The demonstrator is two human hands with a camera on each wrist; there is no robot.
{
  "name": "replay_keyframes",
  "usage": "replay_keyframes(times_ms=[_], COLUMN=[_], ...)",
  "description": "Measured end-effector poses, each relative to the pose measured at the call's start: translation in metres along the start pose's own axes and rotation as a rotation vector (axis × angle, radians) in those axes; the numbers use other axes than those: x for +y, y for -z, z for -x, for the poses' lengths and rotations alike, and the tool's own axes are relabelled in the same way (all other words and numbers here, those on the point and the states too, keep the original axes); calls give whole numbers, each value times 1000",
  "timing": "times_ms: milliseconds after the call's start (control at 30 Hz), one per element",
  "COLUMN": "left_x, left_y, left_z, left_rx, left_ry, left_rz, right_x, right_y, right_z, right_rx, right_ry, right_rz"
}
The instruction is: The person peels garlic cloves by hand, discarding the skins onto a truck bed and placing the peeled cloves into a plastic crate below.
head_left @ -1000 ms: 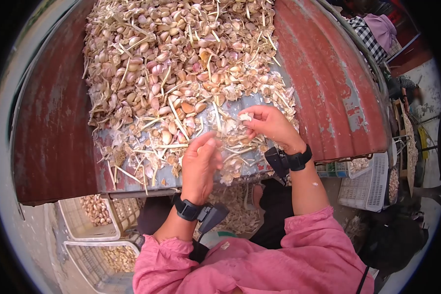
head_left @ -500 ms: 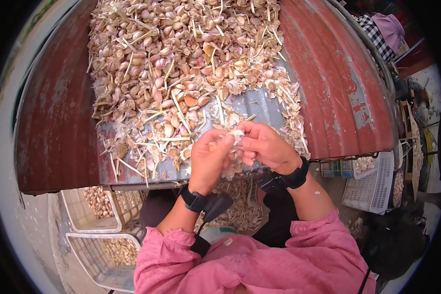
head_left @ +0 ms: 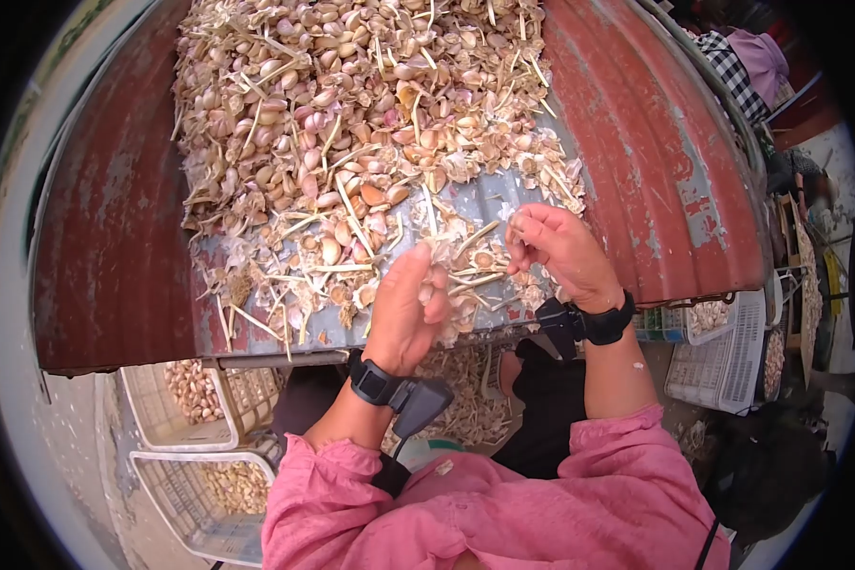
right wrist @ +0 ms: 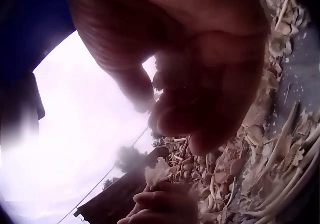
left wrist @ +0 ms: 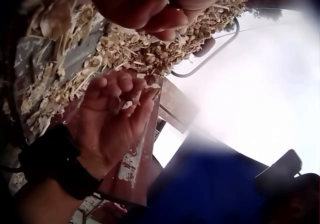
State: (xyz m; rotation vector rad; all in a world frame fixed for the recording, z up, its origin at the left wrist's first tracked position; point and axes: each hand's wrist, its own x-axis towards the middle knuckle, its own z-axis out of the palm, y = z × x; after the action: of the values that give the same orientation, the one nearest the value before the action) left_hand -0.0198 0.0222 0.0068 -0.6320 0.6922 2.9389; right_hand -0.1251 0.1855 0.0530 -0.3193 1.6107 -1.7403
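Observation:
In the head view my left hand (head_left: 403, 309) is raised over the near edge of the metal sheet, fingers curled. It holds a pale, papery piece of garlic (right wrist: 159, 171), which shows above its fingers in the right wrist view; the palm side is hidden. To the right, apart from it, my right hand (head_left: 565, 256) pinches a scrap of garlic skin (left wrist: 128, 104) between thumb and bent fingers. Beyond both hands spreads a heap of garlic cloves (head_left: 304, 123) mixed with dry stalks and skins. Loose stalks (head_left: 475, 237) lie between the hands.
Red, flaking corrugated metal (head_left: 646, 161) rises on both sides of the heap. Below its left edge stand two plastic crates, an upper crate (head_left: 185, 445) and a lower crate (head_left: 175, 518), with cloves inside. Another white crate (head_left: 717, 361) stands at the right. Skins litter the ground between the legs.
The hands were apart, came together over a piece of garlic half a second ago, and are apart again. My right hand has moved right and up with a scrap of skin.

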Motion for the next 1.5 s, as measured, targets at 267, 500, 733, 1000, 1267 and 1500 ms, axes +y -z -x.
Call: replay_keyframes(times_ms=[267, 500, 733, 1000, 1267, 1500], left_x=[11, 22, 24, 11, 3, 10], left_y=[8, 8, 14, 5, 13, 1], left_z=[4, 2, -3, 4, 2, 6], left_rx=[69, 209, 214, 134, -46, -188], left_ry=[-144, -202, -150, -204, -264, -53], left_rz=[-305, -114, -30, -382, -828, -608], right_x=[25, -3, 30, 17, 16, 5], right_y=[-25, -22, -18, -45, -28, -4], right_z=[-1, -55, -120, -26, -4, 2], right_rx=[-330, 161, 186, 24, -107, -154], right_ry=[-65, 25, 260, -33, -75, -51], right_rz=[166, 629, 1106, 110, 35, 46])
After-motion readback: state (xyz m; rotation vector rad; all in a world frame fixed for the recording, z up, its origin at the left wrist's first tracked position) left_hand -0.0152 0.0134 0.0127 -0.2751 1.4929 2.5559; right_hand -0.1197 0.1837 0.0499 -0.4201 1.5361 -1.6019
